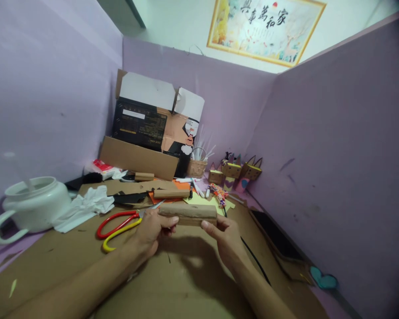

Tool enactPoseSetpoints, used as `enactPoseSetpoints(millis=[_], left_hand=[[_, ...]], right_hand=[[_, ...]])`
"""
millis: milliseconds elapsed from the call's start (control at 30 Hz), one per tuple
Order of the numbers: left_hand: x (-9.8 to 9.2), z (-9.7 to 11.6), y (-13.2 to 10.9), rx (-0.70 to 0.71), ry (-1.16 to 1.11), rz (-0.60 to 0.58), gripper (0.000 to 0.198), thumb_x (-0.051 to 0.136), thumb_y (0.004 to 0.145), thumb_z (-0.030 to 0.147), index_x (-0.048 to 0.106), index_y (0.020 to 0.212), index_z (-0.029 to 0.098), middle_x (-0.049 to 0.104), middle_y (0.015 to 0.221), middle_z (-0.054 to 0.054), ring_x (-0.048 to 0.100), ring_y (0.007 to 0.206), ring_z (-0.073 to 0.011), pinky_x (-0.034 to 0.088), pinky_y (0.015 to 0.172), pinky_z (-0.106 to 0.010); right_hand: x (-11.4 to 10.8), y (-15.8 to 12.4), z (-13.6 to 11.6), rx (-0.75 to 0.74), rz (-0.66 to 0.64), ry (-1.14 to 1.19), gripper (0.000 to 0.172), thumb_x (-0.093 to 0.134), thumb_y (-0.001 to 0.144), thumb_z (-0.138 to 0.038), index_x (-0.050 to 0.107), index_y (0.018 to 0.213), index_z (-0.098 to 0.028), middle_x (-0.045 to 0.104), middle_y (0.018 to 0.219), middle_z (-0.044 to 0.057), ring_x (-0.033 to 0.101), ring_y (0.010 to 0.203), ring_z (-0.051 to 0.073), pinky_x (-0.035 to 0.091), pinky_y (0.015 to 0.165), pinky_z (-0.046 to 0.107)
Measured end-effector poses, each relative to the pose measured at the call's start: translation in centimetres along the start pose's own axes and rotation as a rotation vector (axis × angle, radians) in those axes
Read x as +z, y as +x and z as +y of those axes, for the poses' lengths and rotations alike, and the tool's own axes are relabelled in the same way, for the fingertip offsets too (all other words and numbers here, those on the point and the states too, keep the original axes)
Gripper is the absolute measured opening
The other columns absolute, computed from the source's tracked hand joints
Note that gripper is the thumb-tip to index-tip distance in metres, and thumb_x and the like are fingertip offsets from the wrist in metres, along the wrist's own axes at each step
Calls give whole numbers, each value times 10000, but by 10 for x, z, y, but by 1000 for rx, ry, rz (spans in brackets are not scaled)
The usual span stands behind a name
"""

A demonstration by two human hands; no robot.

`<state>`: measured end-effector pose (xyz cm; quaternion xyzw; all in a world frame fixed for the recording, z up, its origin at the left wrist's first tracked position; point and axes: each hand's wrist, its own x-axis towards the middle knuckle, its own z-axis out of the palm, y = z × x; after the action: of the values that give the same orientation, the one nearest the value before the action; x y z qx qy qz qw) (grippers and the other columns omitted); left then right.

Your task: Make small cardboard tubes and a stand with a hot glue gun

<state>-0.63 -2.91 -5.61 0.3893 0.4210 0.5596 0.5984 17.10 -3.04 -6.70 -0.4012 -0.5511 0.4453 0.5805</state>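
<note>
Cardboard fills most of what you see: you hold a long folded cardboard piece (pixel 188 214) level just above the brown cardboard sheet (pixel 173 283) that covers the desk. Your left hand (pixel 153 229) grips its left end, thumb pressed along the near side and the other fingers curled behind it. Your right hand (pixel 224 234) takes the right end the same way, thumb (pixel 209 226) on the near lower edge and fingers wrapped under and behind, so both hands pinch the piece between thumb and fingers.

Just left of your left hand lie scissors (pixel 119 226) with one red and one yellow handle, blades pointing toward the piece. Beyond them sits crumpled white tissue (pixel 84 207), and further left a white pot (pixel 33 204) with a handle. Behind the held piece a second cardboard strip (pixel 171 193) rests on an orange sheet (pixel 179 182). An open printed box (pixel 153 128) stands against the purple back wall, with a small woven basket (pixel 197 168) beside it and little cardboard cat-eared boxes (pixel 234 170) to its right. A dark flat slab (pixel 275 239) lies along the right wall, and a teal heart (pixel 324 280) lies near it
</note>
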Motion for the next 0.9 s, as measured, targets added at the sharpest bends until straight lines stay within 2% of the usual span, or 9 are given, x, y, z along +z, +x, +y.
enactPoseSetpoints(millis=[100,300,400,500,567,667,700,767,900], left_hand=[[-2,2,2,-10,-9,32,175,682,462,167,531,545,140,518,411,42,458,386,-81,313,376,-185],[-1,1,3,-6,41,27,152,663,485,187,527,538,141,523,395,24,460,379,-89,312,377,-190],[-3,2,4,9,113,2,133,667,494,181,552,541,134,528,406,21,459,387,-96,319,381,-196],[-5,4,4,53,200,-28,98,685,490,141,599,536,129,536,420,31,444,395,-87,334,403,-197],[-7,8,4,101,266,-90,102,690,487,113,645,574,139,601,515,17,505,465,-103,389,466,-206],[-13,18,6,245,482,-124,170,703,490,151,704,660,158,688,827,-51,611,679,-186,457,570,-249],[-16,22,7,298,554,-89,163,706,495,180,710,656,157,683,918,-73,620,756,-217,465,595,-260],[-22,31,9,372,623,60,143,694,528,251,703,629,151,671,990,-97,614,857,-248,471,642,-273],[-36,50,13,417,656,344,240,606,635,325,669,773,139,691,818,-85,620,773,-226,470,670,-307]], right_hand=[[-6,4,4,-3,73,19,144,719,604,-298,672,612,-162,599,567,-8,518,576,145,426,601,262],[-7,4,6,20,109,64,172,700,595,-282,599,517,-167,532,562,-25,489,601,132,438,649,266],[-7,5,2,81,96,92,169,730,563,-299,645,576,-153,561,575,-12,511,605,137,462,649,282],[-8,9,-2,152,113,132,239,742,567,-350,679,696,-159,595,652,3,539,630,145,493,606,291],[-10,12,-4,182,145,163,250,760,548,-356,663,674,-163,583,649,-8,540,609,133,505,577,286],[-12,15,-4,175,183,218,266,791,494,-337,631,603,-155,573,630,-23,544,606,115,523,647,297],[-13,16,-3,165,191,238,272,794,485,-336,631,603,-153,579,637,-22,551,623,117,522,684,307],[-14,18,-2,145,209,273,280,796,472,-330,632,605,-147,588,641,-13,564,651,129,514,732,326],[-18,24,1,69,305,335,276,779,477,-329,618,634,-170,596,664,-24,575,697,130,476,798,311]])
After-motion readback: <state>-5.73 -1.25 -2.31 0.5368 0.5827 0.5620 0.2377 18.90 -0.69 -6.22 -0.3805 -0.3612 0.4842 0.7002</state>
